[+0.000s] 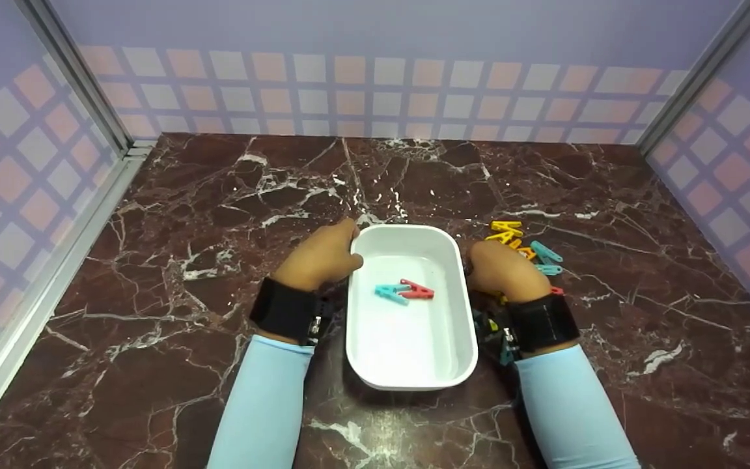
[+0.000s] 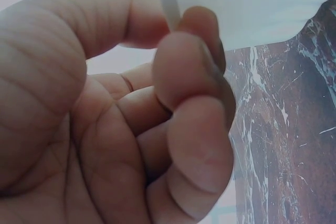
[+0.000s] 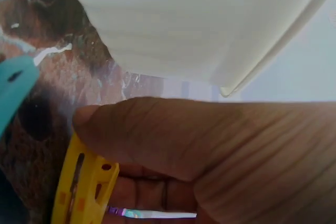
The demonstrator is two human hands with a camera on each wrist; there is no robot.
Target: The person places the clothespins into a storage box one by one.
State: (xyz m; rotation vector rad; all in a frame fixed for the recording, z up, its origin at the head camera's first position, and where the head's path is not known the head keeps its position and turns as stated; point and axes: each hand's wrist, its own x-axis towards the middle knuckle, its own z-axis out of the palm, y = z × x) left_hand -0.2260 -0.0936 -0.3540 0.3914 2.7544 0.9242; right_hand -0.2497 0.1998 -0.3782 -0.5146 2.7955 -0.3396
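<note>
A deep white plastic tub [image 1: 469, 326] stands on the marbled tabletop, with one teal clothespin [image 1: 390, 293] and one red clothespin [image 1: 419, 290] touching on its floor. My left hand [image 1: 323, 257] pinches the tub's left rim between thumb and curled fingers, as the left wrist view shows close up. Just outside the opposite wall, my right hand [image 1: 508, 270] is low over the table. In the right wrist view its thumb and fingers pinch a yellow clothespin [image 3: 84, 187], which the hand hides in the head view.
Beyond my right hand lies a loose pile of several clothespins: yellow ones [image 1: 505, 227], teal ones [image 1: 546, 252] and a red one [image 1: 556, 290] partly behind the wrist. Small white flecks dot the table behind the tub. Tiled-pattern walls [image 1: 388, 85] enclose the back and sides.
</note>
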